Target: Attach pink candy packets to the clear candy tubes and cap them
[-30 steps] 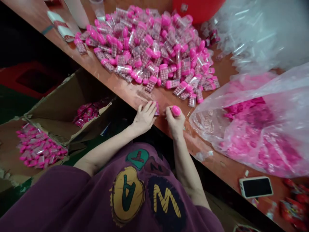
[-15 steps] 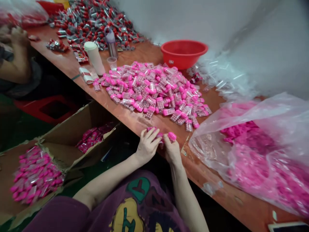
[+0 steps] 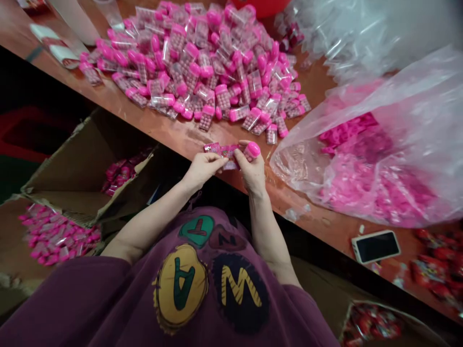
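Note:
My right hand [image 3: 252, 174] is closed around a small clear bottle with a rounded pink cap [image 3: 252, 150]; the cap sticks out past the thumb. A pink printed wrapper [image 3: 212, 147] stretches leftward from that hand, and the fingers of my left hand [image 3: 202, 169] pinch its lower edge. Both hands are close together above the table's front edge. Just beyond them lies a heap of pink-capped bottles [image 3: 191, 79], their clear bodies showing small round pieces inside. How far the wrapper goes around the bottle is hidden by my fingers.
At the right is a clear plastic bag [image 3: 365, 159] of pink wrappers, with a phone [image 3: 376, 246] nearer. Cardboard boxes [image 3: 65, 178] at lower left hold pink items. A red basin [image 3: 267, 6] and clear plastic pieces [image 3: 347, 38] lie behind; red packets [image 3: 436, 267] sit far right.
The view has tilted down and closer, bringing the phone and red packets into sight. My left fingers have moved from over the wrapper to a pinch at its lower edge, leaving more wrapper showing.

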Demonstrator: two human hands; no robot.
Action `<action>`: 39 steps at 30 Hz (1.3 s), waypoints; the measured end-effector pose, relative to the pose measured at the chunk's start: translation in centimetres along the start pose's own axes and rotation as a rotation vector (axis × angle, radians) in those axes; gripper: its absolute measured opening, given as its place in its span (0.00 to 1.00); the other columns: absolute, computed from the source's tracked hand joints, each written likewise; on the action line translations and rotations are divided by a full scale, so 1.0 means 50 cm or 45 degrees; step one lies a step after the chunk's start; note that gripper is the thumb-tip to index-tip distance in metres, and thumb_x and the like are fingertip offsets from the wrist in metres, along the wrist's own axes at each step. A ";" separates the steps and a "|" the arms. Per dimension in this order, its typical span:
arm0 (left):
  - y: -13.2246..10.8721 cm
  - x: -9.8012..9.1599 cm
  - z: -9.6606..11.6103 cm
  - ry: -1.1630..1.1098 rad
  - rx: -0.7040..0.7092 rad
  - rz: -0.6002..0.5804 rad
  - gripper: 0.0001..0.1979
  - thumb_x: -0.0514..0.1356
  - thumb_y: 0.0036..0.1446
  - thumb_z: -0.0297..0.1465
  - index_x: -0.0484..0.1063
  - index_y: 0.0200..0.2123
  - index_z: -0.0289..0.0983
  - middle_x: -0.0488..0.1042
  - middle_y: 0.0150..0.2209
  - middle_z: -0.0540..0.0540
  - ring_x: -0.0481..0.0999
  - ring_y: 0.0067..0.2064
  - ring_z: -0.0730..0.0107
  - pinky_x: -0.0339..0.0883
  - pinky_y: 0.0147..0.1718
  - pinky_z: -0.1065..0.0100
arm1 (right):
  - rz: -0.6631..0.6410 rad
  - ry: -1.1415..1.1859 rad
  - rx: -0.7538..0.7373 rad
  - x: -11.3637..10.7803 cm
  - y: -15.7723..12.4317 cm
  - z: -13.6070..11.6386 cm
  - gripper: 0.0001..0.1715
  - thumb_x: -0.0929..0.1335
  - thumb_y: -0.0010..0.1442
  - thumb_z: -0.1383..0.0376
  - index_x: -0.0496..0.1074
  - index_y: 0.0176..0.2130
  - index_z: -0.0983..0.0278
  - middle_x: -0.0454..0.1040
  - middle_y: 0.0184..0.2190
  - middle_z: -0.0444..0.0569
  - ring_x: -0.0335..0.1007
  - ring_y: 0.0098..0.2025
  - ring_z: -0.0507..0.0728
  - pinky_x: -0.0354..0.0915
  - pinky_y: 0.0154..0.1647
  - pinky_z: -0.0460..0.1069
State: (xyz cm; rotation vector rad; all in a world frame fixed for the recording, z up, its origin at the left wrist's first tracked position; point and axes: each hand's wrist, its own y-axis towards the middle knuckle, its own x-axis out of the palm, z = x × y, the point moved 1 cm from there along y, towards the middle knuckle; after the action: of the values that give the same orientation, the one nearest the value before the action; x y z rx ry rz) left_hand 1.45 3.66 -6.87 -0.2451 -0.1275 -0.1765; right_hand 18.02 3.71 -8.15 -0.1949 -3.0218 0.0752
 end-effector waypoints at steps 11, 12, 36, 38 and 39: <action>0.007 0.015 -0.011 -0.247 -0.084 0.077 0.14 0.74 0.51 0.34 0.77 0.21 0.34 0.72 0.19 0.50 0.66 0.21 0.80 0.56 0.23 0.74 | 0.034 0.070 -0.024 0.020 -0.030 0.014 0.21 0.80 0.55 0.57 0.73 0.42 0.59 0.70 0.29 0.38 0.66 0.28 0.48 0.69 0.31 0.45; 0.008 0.017 -0.010 -0.263 -0.099 0.077 0.14 0.74 0.51 0.34 0.76 0.21 0.33 0.71 0.18 0.50 0.65 0.21 0.81 0.55 0.22 0.74 | 0.036 0.068 -0.027 0.019 -0.030 0.015 0.20 0.80 0.55 0.56 0.73 0.42 0.59 0.71 0.29 0.38 0.66 0.29 0.48 0.70 0.32 0.46; 0.026 0.034 0.020 -0.583 -0.217 0.360 0.20 0.77 0.55 0.37 0.71 0.24 0.35 0.69 0.17 0.54 0.65 0.18 0.82 0.54 0.19 0.74 | -0.015 0.363 0.259 -0.004 -0.045 -0.025 0.23 0.74 0.62 0.50 0.60 0.39 0.57 0.76 0.32 0.37 0.59 0.20 0.45 0.60 0.20 0.45; 0.027 0.035 0.017 -0.577 -0.202 0.401 0.21 0.77 0.54 0.39 0.70 0.24 0.35 0.69 0.17 0.54 0.65 0.18 0.82 0.55 0.19 0.74 | -0.027 0.341 0.233 0.004 -0.068 -0.029 0.20 0.74 0.64 0.51 0.62 0.41 0.57 0.78 0.34 0.38 0.65 0.21 0.46 0.63 0.21 0.45; 0.027 0.036 0.014 -0.576 -0.196 0.412 0.22 0.77 0.54 0.40 0.70 0.24 0.35 0.69 0.18 0.54 0.65 0.18 0.82 0.55 0.19 0.74 | -0.036 0.307 0.220 0.009 -0.077 -0.030 0.19 0.73 0.65 0.51 0.64 0.42 0.58 0.78 0.34 0.39 0.67 0.21 0.46 0.63 0.21 0.45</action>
State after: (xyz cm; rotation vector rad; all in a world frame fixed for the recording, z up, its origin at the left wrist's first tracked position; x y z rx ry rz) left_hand 3.38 4.85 -6.23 -0.4531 -0.5208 0.1952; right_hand 17.28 0.04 -6.40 -0.1345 -2.7591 0.2868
